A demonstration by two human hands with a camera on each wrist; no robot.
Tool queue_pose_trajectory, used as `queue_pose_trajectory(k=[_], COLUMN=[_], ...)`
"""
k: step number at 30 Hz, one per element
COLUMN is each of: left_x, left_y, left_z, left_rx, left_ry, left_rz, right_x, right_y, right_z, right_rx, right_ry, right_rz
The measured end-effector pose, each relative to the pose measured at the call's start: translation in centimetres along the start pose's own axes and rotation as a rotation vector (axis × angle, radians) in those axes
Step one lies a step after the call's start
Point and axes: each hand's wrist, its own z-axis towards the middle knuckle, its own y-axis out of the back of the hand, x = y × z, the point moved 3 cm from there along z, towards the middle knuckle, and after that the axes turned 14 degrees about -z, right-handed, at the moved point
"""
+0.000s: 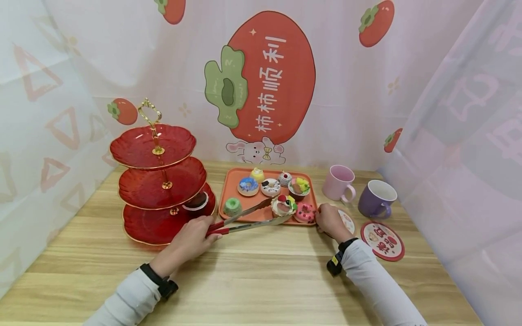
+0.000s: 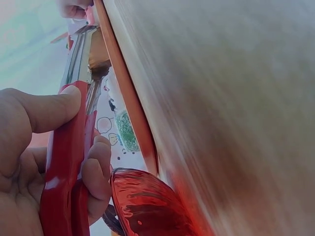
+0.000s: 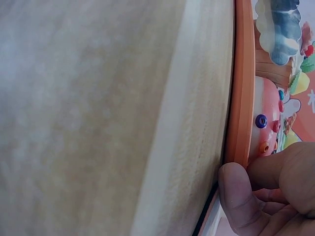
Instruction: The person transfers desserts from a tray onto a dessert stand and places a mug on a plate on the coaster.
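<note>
**Left hand (image 1: pixel 191 242) works the tongs (image 1: pixel 261 223) while the right hand (image 1: pixel 331 222) pinches the tray (image 1: pixel 231 183)**

Take the tray's centre, in the head view, as the clock's middle. From 8 o'clock, the left hand has its fingers curled round the tongs' red handles, thumb along one side. Holding them that far back presumably lets the metal arms span the tray without the hand crossing the cakes. The tips flank a cream tart (image 1: pixel 282 206), inside the tray at 4 o'clock; whether it is off the surface, I cannot tell.

At 4 o'clock, the right hand has thumb and fingers closed on the tray's corner, just beside a pink donut (image 1: pixel 305 213). That pinch probably steadies the tray against the tongs' push.

A green pudding (image 1: pixel 233 206) sits between 8 and 9, beneath the tongs' line. Well out at 9 stands a red tiered stand (image 1: pixel 134 147), a dark cupcake (image 1: pixel 195 202) on its bottom plate; its place near the left hand seems handy. A pink mug (image 1: pixel 336 183) between 2 and 3 and a purple mug (image 1: pixel 373 201) at 3 stand outside the tray, out of the tongs' way. Between 3 and 4 lies a round coaster (image 1: pixel 383 242).
</note>
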Motion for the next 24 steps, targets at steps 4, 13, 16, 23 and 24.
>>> queue_pose_trajectory(k=[4,13,16,23,24], left_x=[0.03,0.18,0.09,-0.09,-0.1], left_y=[0.01,-0.13,-0.08,0.18,0.22], left_z=[-0.09,-0.26,-0.31,-0.51,-0.53], left_rx=[-0.009,-0.02,-0.027,-0.055,-0.059], left_ry=[-0.009,-0.011,-0.022,-0.043,-0.045], left_rz=[0.004,0.01,0.017,0.027,0.026], right_x=[-0.05,-0.01,0.04,0.02,0.0], right_y=[-0.06,0.01,0.05,0.11,0.09], right_z=[0.09,0.22,0.22,0.14,0.13], right_rx=[-0.001,-0.004,-0.007,-0.005,-0.002], right_ry=[-0.004,-0.003,0.004,0.007,0.004], right_rz=[-0.004,-0.02,-0.027,-0.018,-0.018])
